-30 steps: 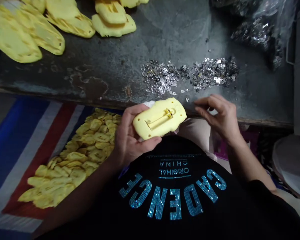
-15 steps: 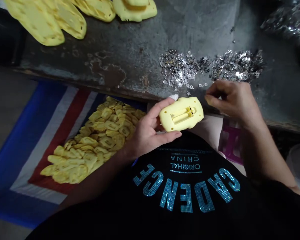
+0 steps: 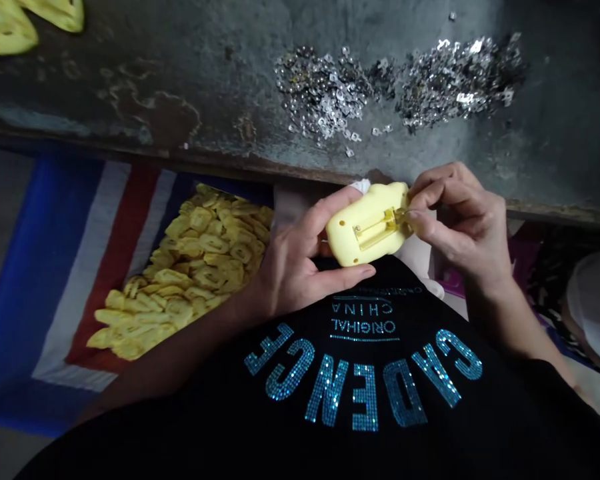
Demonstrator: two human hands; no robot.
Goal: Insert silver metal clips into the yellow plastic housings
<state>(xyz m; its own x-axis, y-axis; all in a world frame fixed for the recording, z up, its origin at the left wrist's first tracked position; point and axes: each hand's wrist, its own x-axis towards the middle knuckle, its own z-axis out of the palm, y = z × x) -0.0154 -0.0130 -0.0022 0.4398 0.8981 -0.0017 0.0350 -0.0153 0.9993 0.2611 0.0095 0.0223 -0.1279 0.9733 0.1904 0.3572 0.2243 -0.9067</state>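
Head view: yellow casing (image 3: 344,241) just off centre toward 3 o'clock, slot (image 3: 375,233) facing up. Left hand (image 3: 300,267) curled round its 9 o'clock end, fingers and thumb gripping opposite edges. Right hand (image 3: 460,223) at the slot's 3 o'clock end, thumb and forefinger drawn close; can't tell whether a piece is pinched there.

Progress, judged: this casing mid-work, that end unfinished. Metal pieces lie loose on the bench (image 3: 220,73), heaps at 12 (image 3: 325,100) and 2 (image 3: 455,87). Yellow parts (image 3: 200,267) piled at 8; done or waiting, unclear.
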